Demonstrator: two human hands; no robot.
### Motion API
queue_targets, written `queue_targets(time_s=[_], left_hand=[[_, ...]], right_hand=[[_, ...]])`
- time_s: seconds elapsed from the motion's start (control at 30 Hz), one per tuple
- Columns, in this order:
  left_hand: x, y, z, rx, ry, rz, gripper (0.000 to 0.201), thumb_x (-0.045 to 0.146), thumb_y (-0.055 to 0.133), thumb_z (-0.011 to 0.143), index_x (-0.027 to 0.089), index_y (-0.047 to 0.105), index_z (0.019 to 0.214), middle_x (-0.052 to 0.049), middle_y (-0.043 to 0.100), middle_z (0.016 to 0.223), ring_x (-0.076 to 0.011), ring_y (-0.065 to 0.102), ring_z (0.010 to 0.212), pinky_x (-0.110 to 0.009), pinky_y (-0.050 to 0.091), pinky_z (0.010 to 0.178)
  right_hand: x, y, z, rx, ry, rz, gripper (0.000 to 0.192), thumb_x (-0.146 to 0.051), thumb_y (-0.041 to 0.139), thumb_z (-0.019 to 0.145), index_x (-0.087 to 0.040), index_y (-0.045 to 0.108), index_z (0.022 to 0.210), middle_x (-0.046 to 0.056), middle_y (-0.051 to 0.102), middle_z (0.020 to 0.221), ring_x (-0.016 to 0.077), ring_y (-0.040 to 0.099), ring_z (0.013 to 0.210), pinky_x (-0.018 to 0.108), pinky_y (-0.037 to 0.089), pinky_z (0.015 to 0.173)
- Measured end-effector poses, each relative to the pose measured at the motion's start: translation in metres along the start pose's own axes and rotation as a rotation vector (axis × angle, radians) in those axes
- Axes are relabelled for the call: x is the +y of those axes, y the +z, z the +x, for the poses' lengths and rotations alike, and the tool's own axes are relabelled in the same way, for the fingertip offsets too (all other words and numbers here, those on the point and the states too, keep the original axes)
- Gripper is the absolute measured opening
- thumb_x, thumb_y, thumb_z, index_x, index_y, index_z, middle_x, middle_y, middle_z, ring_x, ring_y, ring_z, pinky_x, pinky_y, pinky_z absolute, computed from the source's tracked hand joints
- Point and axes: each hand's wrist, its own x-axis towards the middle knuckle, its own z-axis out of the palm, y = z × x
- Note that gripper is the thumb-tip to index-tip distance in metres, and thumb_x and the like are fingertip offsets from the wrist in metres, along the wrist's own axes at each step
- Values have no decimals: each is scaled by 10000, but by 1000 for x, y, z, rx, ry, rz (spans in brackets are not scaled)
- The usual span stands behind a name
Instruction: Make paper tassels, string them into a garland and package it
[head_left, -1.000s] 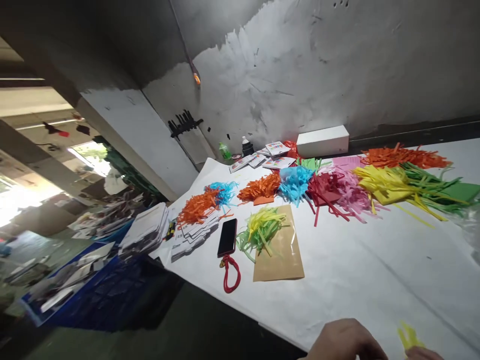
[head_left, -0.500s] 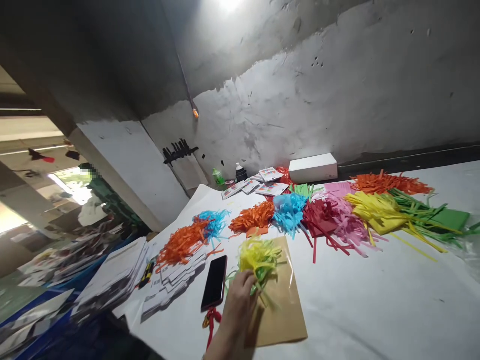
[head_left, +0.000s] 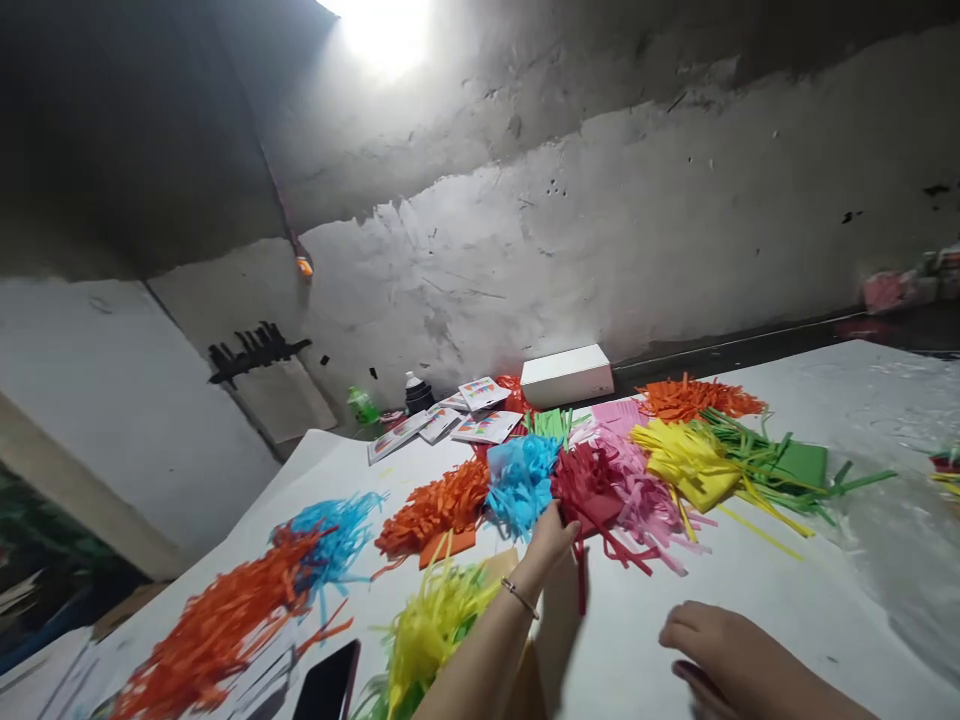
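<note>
Red shredded paper strips [head_left: 592, 490] are now gripped by closed left hand [head_left: 551, 535] fingers, moved on from the yellow-green pile [head_left: 427, 630], while the right hand [head_left: 720, 655] is rested empty, fingers loosely curled, on the white table [head_left: 787, 590]

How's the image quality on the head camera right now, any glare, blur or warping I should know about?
Head view: a blown-out light patch at the top washes out the wall there; the upper left corner falls into deep shadow. The wide lens bends the table edge and wall lines. The right hand at the bottom looks soft; the left hand at the red paper strips is clearer.
</note>
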Motion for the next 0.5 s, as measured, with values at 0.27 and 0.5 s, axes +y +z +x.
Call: queue_targets(time_s=[0.27, 0.5], left_hand=[[8, 12, -14, 123, 132, 108, 322, 82, 476, 924, 137, 612, 1211, -149, 645, 1204, -276, 602, 1138, -446, 472, 996], [26, 46, 3, -85, 369, 385, 472, 134, 567, 874, 240, 589, 1333, -113, 559, 1432, -330, 491, 1291, -499, 373, 1062]], right_hand=[[101, 1, 79, 150, 273, -77, 130, -199, 576, 979, -148, 675, 914, 50, 704, 938, 202, 679, 891, 382, 558, 809], [152, 7, 145, 259, 334, -70, 311, -341, 633, 988, -183, 619, 1256, 90, 631, 1289, 246, 637, 1129, 479, 541, 956]])
